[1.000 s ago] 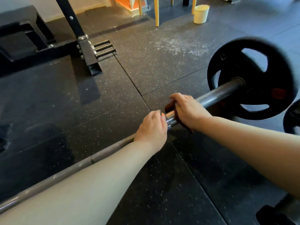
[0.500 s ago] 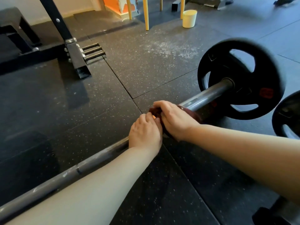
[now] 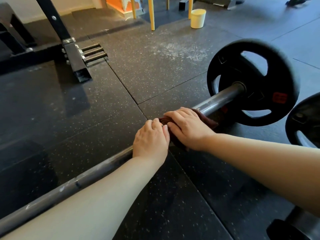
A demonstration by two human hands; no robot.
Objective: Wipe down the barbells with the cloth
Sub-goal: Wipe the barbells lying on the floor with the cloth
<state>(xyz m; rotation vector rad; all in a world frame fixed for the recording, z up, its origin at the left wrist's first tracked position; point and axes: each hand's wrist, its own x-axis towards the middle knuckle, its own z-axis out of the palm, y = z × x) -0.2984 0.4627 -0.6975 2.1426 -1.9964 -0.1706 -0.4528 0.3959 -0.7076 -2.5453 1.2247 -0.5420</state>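
On the floor (image 3: pixel 155 75) the bar (image 3: pixel 223 99) is laid, axis running near-left to far-right toward the plate (image 3: pixel 252 82). The cloth (image 3: pixel 207 119) is wrapped round it, gripped by the right hand (image 3: pixel 187 129), nearer the plate; bare bar is clasped by the left hand (image 3: pixel 150 141).

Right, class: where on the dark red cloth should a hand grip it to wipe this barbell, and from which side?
Grip the cloth round its middle, where it wraps the barbell, coming from above with fingers curled over the far side, as the right hand does. The barbell lies level, close to the floor, so the top is likely the easiest approach.
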